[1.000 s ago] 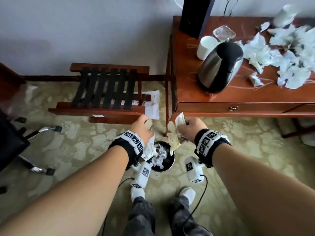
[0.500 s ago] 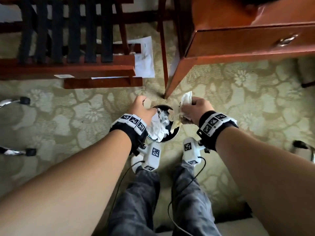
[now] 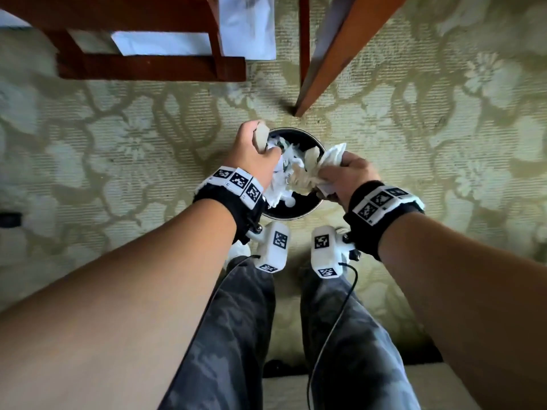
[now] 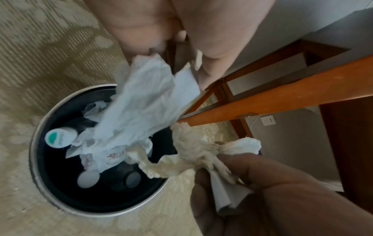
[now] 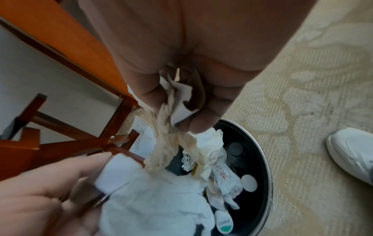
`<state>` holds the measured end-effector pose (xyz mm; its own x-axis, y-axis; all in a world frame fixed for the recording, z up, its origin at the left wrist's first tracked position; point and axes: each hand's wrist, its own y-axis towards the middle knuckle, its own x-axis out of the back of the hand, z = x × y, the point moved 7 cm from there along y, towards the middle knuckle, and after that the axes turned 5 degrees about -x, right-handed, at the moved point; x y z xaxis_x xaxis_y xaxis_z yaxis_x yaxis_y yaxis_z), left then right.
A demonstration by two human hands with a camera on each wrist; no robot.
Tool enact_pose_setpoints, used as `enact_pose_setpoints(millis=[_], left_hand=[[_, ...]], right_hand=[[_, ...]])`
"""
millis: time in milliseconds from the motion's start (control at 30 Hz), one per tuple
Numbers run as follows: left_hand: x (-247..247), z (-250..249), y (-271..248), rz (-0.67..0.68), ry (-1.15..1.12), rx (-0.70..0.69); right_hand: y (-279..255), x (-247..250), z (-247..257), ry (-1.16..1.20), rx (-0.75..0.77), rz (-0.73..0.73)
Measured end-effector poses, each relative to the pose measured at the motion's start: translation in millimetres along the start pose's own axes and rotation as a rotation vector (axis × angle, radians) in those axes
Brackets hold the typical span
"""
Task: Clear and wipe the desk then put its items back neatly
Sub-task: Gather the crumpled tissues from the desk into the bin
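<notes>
**Head view: tissue disposal under way, wiping not begun**

Near: my left hand grips a white tissue wad; my right hand pinches a stained tissue and a folded paper. Both hang over the waste bin, already holding wrappers and caps. Beyond: desk leg, luggage rack. Judgement: clearing partly done; desktop is out of frame, so wiping and restocking presumably remain.

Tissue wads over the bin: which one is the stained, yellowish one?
The wad in the right hand: the yellowish tissue is brownish and twisted, while the white tissue held in the left hand looks clean. Both hang over the bin.
</notes>
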<state>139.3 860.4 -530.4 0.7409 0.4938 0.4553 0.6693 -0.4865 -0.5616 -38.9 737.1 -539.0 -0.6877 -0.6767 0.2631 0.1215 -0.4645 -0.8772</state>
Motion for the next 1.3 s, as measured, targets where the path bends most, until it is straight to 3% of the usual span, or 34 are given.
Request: enact_pose_setpoints(millis=[167, 367, 467, 533, 633, 767, 933, 1100, 1300], left_hand=[[-26.9, 22.5, -5.5, 0.236, 0.013, 0.171], [-23.2, 28.0, -3.1, 0.227, 0.011, 0.183], [-18.7, 23.3, -2.0, 0.226, 0.067, 0.16], [-15.5, 17.1, -3.8, 0.231, 0.105, 0.146], [-13.9, 3.5, -9.7, 0.248, 0.14, 0.131], [-5.9, -18.0, -18.8, 0.262, 0.204, 0.093], [17.8, -62.8, -37.1, 0.289, 0.276, 0.037], [57.0, -139.6, -57.8, 0.305, 0.526, -0.15], [124.2, -258.1, -101.5, 0.342, 0.961, -0.366]], right_hand=[[24.2, 0.6, -13.0, -0.027, -0.038, -0.004], [28.3, -0.2, -9.3, -0.092, -0.04, -0.001], [26.9, -12.9, -9.4, -0.108, -0.084, 0.109], [24.3, -19.4, -10.5, -0.277, -0.107, 0.167], [16.7, -11.9, -6.2, -0.494, -0.084, 0.146], [-2.9, 6.8, 1.5, -0.497, -0.064, 0.101], [-47.3, 37.5, 31.1, -0.538, -0.009, 0.036], [-120.4, 65.3, 90.9, -0.629, 0.116, -0.018], [-231.4, 98.7, 179.3, -1.083, 0.349, -0.126]])
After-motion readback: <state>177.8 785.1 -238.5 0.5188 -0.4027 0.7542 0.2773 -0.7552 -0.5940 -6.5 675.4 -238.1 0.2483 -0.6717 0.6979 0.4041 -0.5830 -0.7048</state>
